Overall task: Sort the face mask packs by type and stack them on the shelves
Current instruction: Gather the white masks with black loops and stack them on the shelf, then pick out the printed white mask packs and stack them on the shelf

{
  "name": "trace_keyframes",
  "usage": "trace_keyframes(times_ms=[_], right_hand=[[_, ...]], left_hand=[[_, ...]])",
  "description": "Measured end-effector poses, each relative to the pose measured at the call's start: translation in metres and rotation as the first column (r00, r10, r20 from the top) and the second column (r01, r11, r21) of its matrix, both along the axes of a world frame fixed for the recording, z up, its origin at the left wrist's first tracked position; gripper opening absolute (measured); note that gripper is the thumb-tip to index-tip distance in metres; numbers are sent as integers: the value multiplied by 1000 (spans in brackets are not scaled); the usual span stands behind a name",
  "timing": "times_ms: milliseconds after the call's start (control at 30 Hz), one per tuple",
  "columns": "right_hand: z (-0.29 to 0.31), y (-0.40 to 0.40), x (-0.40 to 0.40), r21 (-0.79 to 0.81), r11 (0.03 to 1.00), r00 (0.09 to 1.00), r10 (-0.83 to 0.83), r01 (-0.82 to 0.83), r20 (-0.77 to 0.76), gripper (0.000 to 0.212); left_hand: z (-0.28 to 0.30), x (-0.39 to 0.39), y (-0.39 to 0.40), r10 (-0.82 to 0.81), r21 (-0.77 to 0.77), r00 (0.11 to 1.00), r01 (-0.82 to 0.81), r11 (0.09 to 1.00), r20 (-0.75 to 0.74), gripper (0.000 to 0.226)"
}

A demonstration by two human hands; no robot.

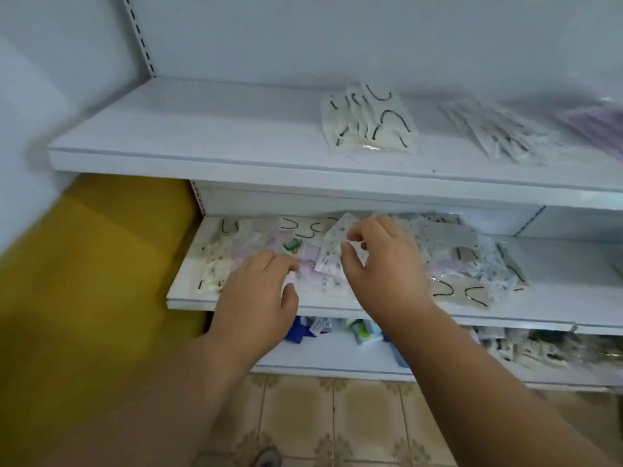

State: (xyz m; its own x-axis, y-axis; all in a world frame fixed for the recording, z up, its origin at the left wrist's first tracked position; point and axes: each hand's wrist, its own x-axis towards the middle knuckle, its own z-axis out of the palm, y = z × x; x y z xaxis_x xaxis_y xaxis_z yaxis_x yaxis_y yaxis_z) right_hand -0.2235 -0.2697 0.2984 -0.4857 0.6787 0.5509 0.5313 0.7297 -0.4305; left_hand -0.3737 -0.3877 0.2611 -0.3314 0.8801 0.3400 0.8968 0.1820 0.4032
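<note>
While the left hand [259, 291] rests flat, the right hand [381, 261] pinches a dotted pack [332, 254] (long axis upright).

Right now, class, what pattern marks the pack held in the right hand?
Small dark spots on white, clearest in the head view: spotted pack, right hand.

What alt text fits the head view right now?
Right hand pinches a spotted mask pack above a mixed pile on the middle shelf, while the left hand rests on the lilac packs. Upper shelf holds a black-looped stack and two blurred stacks.
</note>
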Motion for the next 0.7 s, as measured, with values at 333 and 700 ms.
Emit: trace_keyframes(times_ms=[333,700], right_hand=[[-86,6,-12,-225,972,985,-27,66,172,8],[-226,115,-57,-444,848,898,-80,290,433,25]], left_hand=[[-81,-13,9,-11,-251,990,46,967,140,33],[-190,-49,133,191,-400,759,100,911,622,28]])
